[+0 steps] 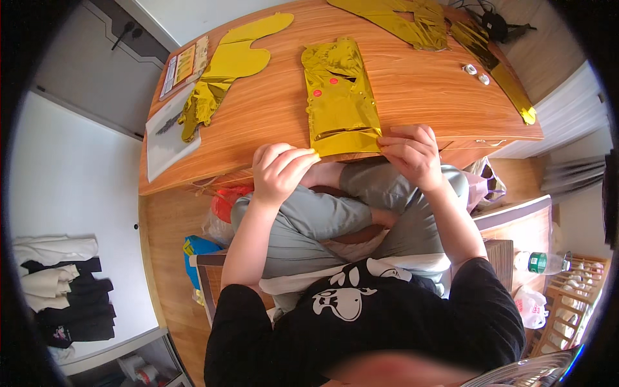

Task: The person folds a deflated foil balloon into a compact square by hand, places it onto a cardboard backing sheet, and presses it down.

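A flat gold foil balloon (342, 106) lies lengthwise on the wooden table, its near end raised slightly at the table's front edge. Two small round red stickers (333, 81) sit on its crinkled upper half. My left hand (281, 171) pinches the near left corner of the foil. At the near right corner, my right hand (413, 155) grips the foil between thumb and fingers. A crosswise crease shows in the foil just beyond both hands.
Another gold foil balloon (240, 57) lies at the table's left, partly over a clear plastic sleeve (169, 138). More gold foil (412, 22) spreads across the far right. White earbuds (483, 79) rest near the right edge. A bottle (541, 262) lies at the lower right.
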The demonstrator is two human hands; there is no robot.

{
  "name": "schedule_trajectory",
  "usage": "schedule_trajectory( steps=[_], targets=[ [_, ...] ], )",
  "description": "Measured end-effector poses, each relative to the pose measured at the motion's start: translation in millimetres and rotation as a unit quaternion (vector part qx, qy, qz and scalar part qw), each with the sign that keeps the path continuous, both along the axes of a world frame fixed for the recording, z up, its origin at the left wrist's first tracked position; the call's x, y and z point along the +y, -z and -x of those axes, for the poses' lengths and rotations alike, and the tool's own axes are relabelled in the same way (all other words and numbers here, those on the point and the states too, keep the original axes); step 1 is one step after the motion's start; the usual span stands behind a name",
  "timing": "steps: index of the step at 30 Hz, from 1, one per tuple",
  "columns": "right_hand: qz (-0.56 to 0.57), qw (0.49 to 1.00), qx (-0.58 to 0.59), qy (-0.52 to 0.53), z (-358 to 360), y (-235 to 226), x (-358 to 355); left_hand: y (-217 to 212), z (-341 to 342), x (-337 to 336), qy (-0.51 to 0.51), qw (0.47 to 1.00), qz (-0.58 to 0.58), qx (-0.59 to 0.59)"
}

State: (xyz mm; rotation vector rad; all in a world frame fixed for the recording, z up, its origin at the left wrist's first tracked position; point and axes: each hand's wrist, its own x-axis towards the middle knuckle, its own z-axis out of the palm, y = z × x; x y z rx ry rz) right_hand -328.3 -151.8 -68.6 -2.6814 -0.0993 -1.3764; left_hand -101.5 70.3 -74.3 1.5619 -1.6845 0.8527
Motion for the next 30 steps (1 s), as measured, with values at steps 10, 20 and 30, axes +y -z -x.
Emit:
schedule_trajectory(
  steps=[10, 20, 30],
  targets=[
    [-0.012, 0.999, 0.051, -0.002, 4, -15, 3, -7, -1, 4, 0.011, 0.999, -0.035, -0.011],
    [-0.047, 0.99, 0.132, 0.019, 10, -48, 2, -55, -1, -7, 0.025, 0.982, -0.19, 0.005],
    [-0.061, 0.992, 0.02, 0.11, 14, 3, 10, -47, 23, -77, -0.017, 0.965, -0.236, 0.115]
  ],
)
